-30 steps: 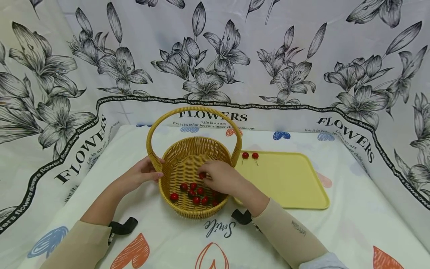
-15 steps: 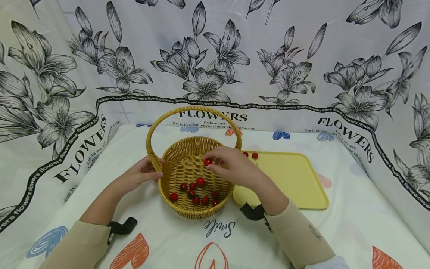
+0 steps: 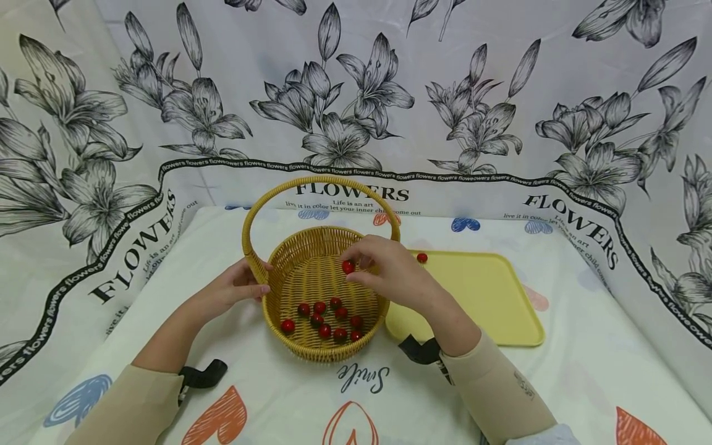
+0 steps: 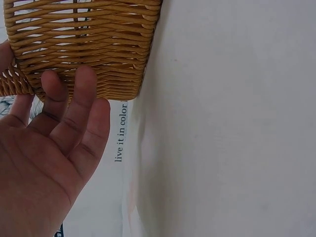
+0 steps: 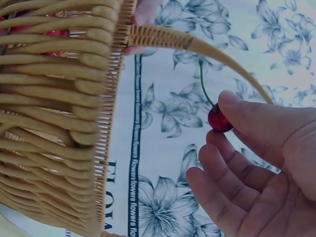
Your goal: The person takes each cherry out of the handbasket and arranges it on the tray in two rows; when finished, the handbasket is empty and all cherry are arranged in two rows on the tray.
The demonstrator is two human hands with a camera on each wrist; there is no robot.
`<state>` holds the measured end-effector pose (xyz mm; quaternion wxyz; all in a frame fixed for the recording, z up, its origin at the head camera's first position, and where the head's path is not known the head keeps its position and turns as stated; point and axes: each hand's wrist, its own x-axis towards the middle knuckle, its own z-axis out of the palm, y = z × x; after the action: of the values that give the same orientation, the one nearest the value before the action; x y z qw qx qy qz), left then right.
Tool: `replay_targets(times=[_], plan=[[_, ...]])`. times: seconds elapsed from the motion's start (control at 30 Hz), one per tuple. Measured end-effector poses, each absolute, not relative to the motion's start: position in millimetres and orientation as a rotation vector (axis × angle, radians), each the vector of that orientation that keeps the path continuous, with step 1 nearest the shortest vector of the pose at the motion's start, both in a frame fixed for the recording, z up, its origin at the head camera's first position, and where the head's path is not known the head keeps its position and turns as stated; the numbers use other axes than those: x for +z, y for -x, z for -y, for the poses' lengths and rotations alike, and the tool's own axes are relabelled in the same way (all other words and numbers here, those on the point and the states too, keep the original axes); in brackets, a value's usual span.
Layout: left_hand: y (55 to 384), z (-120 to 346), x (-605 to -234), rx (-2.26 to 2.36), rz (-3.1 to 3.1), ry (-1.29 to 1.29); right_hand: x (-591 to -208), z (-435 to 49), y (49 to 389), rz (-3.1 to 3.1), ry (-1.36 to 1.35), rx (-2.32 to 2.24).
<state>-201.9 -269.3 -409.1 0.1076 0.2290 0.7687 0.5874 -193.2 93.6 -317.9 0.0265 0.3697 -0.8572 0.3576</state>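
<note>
A yellow wicker basket [image 3: 324,357] with a tall arched handle stands on the table, several red cherries [image 3: 316,320] lying loose in it. At its left side my left hand [image 3: 230,287] grips the rim by the foot of the handle; in the left wrist view the other fingers [image 4: 85,94] rest against the woven wall. Over the basket's right part, my right hand [image 3: 392,272] pinches one cherry [image 5: 218,120] between thumb and fingertips. Its green stem [image 5: 204,89] points up in the right wrist view, and the remaining fingers are loosely bent.
Right of the basket lies a yellow tray [image 3: 473,303], partly behind my right forearm. One cherry [image 3: 422,258] shows near its far left corner. A white cloth with printed hearts [image 3: 466,224] covers the table, and a flower-patterned curtain [image 3: 356,93] rises behind.
My right hand has lifted a cherry from among the others and moved up and right with it. Now it hides one tray cherry. The left hand has stayed on the basket.
</note>
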Motion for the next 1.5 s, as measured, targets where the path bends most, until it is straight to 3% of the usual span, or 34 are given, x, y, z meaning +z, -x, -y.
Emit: replay_targets(times=[0.53, 0.83, 1.23, 1.5], plan=[[202, 269, -410, 1.735, -2.256, -0.680, -288, -143, 191, 2.533, -1.124, 1.177], [201, 268, -409, 1.720, -2.270, -0.647, -279, -197, 206, 2.660, -0.834, 1.230], [201, 269, -410, 1.737, -2.255, -0.654, -329, -250, 269, 2.890, -0.419, 1.153], [200, 268, -408, 1.726, -2.261, -0.644, -371, -253, 293, 3.049, -0.415, 1.034]])
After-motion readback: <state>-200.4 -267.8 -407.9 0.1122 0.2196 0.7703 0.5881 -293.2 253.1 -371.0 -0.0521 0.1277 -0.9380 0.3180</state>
